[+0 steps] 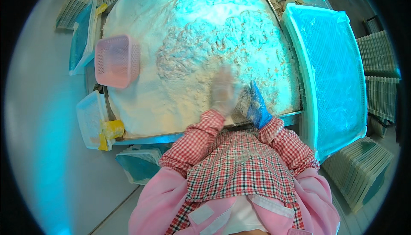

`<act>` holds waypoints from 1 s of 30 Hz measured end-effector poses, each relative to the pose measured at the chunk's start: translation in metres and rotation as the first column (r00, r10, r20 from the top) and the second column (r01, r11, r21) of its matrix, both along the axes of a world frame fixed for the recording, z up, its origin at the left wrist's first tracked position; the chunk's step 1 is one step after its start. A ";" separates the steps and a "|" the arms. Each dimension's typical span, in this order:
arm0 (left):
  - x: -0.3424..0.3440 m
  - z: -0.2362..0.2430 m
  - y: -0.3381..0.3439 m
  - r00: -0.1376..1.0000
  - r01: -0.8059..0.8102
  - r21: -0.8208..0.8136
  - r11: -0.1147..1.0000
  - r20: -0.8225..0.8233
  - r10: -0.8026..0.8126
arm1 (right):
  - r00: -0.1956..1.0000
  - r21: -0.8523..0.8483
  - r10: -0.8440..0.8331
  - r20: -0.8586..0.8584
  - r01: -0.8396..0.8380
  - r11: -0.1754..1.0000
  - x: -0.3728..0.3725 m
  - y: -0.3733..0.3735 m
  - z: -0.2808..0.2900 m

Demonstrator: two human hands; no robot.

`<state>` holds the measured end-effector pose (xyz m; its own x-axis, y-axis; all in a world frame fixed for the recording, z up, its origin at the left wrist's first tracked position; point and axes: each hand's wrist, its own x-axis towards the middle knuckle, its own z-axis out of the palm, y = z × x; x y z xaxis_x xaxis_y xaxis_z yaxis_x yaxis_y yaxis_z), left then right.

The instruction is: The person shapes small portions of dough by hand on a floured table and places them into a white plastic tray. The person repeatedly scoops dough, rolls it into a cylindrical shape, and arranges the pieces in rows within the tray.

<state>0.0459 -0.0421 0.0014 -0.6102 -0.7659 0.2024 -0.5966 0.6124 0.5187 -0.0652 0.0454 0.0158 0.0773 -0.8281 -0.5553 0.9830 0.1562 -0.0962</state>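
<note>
My left hand, in a pale, thin glove, is smeared by motion over the near middle of the powder-covered table, so its fingers cannot be made out. Just to its right, my right hand wears a blue glove dusted with white. Its fingers look stretched out, with nothing plainly held. Both hands are low, close to the table's near edge. Beyond them spreads a heap of small, floury, lumpy pieces, whose kind I cannot tell. White powder lies around it.
A pink perforated basket stands at the table's left. Along the right edge lies a large turquoise mesh tray. A white container with a yellow piece sits at the lower left. Stacked trays stand on the floor at right.
</note>
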 end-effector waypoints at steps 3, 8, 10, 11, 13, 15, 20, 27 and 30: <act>0.046 -0.012 -0.025 0.954 -0.245 0.035 0.969 0.189 0.234 | 0.970 -0.025 0.029 -0.239 -0.036 0.999 -0.005 0.000 -0.029; 0.098 -0.046 -0.033 0.931 -0.364 0.286 0.886 0.124 0.343 | 0.966 0.015 0.055 -0.251 -0.053 0.998 0.001 -0.012 -0.019; 0.052 0.010 -0.018 0.841 -0.292 0.790 0.539 -0.056 0.538 | 0.990 -0.005 0.057 -0.131 -0.058 0.998 -0.002 -0.017 -0.011; 0.042 0.009 -0.009 0.880 -0.177 0.694 0.698 -0.207 0.428 | 0.989 0.016 0.058 -0.139 -0.056 0.998 0.003 -0.019 -0.013; 0.024 0.009 0.007 0.918 -0.062 0.599 0.798 -0.279 0.281 | 0.985 0.065 0.055 -0.161 -0.045 0.997 0.012 -0.018 -0.024; 0.010 0.025 0.016 0.954 -0.085 0.661 0.745 -0.161 0.252 | 0.976 -0.004 0.053 -0.210 -0.056 0.998 0.012 -0.017 -0.036; 0.030 0.023 0.019 0.970 -0.137 0.255 0.957 -0.164 0.182 | 0.997 -0.006 -0.046 -0.055 0.046 0.999 0.016 -0.024 -0.042; 0.011 0.023 0.027 0.983 -0.047 0.103 0.994 -0.170 0.064 | 0.999 -0.105 0.050 0.009 -0.049 0.993 0.011 -0.019 -0.055; -0.001 0.016 0.027 0.976 -0.068 0.109 0.992 -0.197 0.089 | 0.928 -0.086 -0.133 -0.347 0.110 0.990 0.040 -0.012 -0.002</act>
<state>0.0451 -0.0154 0.0172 -0.5023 -0.8326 0.2336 -0.5178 0.5059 0.6898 -0.0256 0.0339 0.0137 -0.2164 -0.8537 -0.4738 0.8956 0.0196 -0.4443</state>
